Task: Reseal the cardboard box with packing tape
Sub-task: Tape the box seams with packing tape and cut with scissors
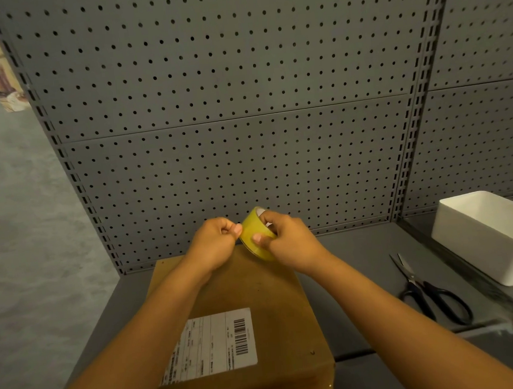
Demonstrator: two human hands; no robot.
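Item: tape roll (257, 235), gripped by right hand (289, 242); left hand (219, 243), at its 9 o'clock, seemingly pinches the tape end. Peel slowly, squarely over cardboard box (256, 289).

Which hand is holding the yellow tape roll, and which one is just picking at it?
The right hand holds the tape roll, fingers wrapped round it above the cardboard box. The left hand only pinches at the roll's edge with its fingertips.
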